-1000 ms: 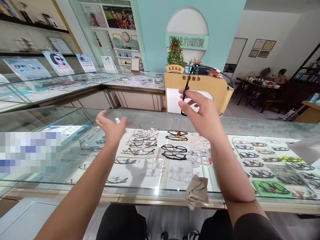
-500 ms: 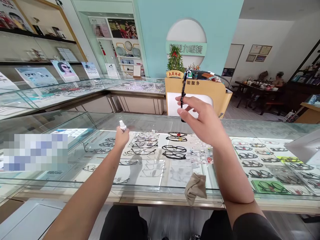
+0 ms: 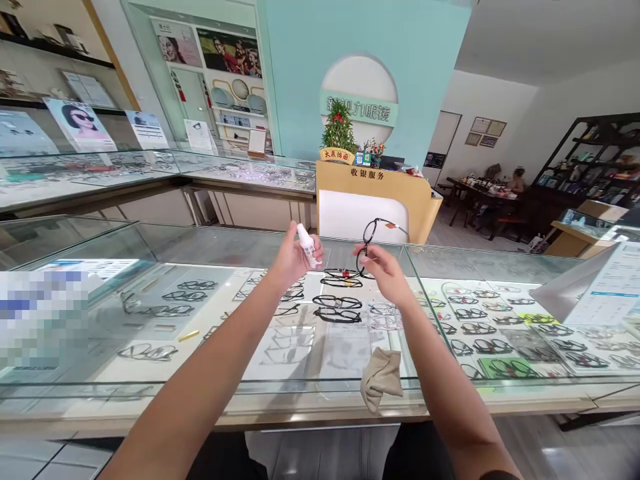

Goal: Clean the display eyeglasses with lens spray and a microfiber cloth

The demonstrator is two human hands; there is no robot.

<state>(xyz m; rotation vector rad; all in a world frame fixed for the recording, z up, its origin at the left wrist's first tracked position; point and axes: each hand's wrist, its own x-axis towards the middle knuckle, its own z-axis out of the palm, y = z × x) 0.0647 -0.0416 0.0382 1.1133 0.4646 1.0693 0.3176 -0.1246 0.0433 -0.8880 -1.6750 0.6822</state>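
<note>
My left hand (image 3: 290, 257) is closed around a small white spray bottle (image 3: 307, 246), its nozzle tilted toward the right. A short gap away, my right hand (image 3: 383, 272) pinches a pair of black-framed glasses (image 3: 371, 235) by the frame, held upright above the glass counter (image 3: 210, 247). Both hands hover over the middle of the counter. A beige cleaning cloth (image 3: 380, 379) lies crumpled on the counter's near edge, below my right forearm.
Under the glass lie several rows of spectacle frames (image 3: 337, 308). More display cases (image 3: 240, 175) run along the left. A wooden cashier desk (image 3: 375, 197) with a small plant stands behind. A person sits at a table (image 3: 483, 193) at the far right.
My left hand picked up the spray bottle from the counter and brought it toward the glasses. My right hand lowered the glasses. The camera tilted and shifted.
</note>
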